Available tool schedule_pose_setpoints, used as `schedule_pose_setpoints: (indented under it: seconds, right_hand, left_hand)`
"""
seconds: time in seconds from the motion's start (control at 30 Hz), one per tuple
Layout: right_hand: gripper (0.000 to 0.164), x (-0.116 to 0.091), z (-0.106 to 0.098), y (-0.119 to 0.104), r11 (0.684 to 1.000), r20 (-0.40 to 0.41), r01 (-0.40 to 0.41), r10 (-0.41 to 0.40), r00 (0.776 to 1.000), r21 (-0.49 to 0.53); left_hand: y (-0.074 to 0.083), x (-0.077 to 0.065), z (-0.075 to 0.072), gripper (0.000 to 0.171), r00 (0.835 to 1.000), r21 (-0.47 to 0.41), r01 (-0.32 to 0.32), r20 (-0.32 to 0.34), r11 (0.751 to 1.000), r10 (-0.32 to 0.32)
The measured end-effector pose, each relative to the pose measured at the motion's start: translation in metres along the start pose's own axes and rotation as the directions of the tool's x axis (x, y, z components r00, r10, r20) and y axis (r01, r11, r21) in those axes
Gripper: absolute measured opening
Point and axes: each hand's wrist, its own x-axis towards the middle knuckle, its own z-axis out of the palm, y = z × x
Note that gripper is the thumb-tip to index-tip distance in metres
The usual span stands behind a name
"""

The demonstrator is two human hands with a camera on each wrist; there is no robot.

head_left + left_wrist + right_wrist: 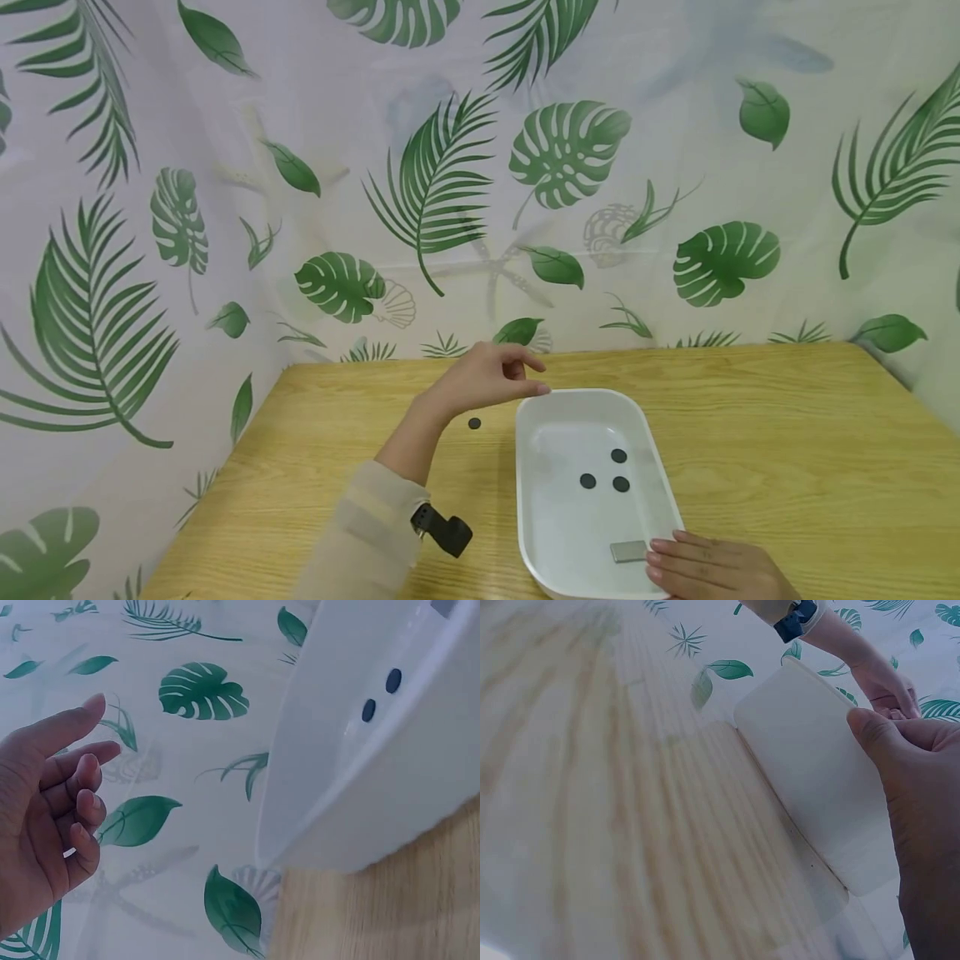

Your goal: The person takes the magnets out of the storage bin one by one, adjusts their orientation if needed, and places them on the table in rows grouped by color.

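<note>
A white rectangular plastic tub stands on the wooden table. Three small black discs lie on its floor, and a flat grey rectangular piece is near its front right, beside the right fingertips. My right hand holds the tub's right rim, fingers over the inside and thumb against the outside. At the back left corner of the tub hovers my left hand, fingers loosely bent and thumb apart from them. Nothing is in that hand in the left wrist view.
Another black disc lies on the table left of the tub, below the left wrist. A leaf-print cloth hangs along the table's back and left side. A black wrist strap circles the left sleeve.
</note>
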Motion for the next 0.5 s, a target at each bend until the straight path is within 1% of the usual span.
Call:
schedule_pose_setpoints:
  seconds: [0.17,0.3,0.4,0.5]
  right_hand:
    - [0.028,0.0,0.0,-0.001,1.0,0.002,-0.004,0.004,1.0,0.001]
    - [0.028,-0.001,0.0,-0.001,1.0,0.0,-0.003,0.003,1.0,0.002]
    - [0.028,-0.001,-0.001,-0.003,1.0,0.006,-0.016,0.016,1.0,0.001]
    - [0.028,-0.002,-0.001,-0.004,0.999,0.018,-0.044,0.044,0.999,0.005]
  left_hand:
    - [0.015,0.002,0.0,0.03,1.0,-0.091,-0.02,-0.005,0.996,0.019]
    - [0.024,0.003,0.002,0.029,0.999,-0.135,-0.035,-0.002,0.99,0.035]
    - [0.029,0.004,0.005,0.029,1.0,-0.156,-0.027,0.001,0.987,0.028]
    - [0.031,0.006,0.01,0.028,1.0,-0.171,-0.001,0.001,0.985,0.001]
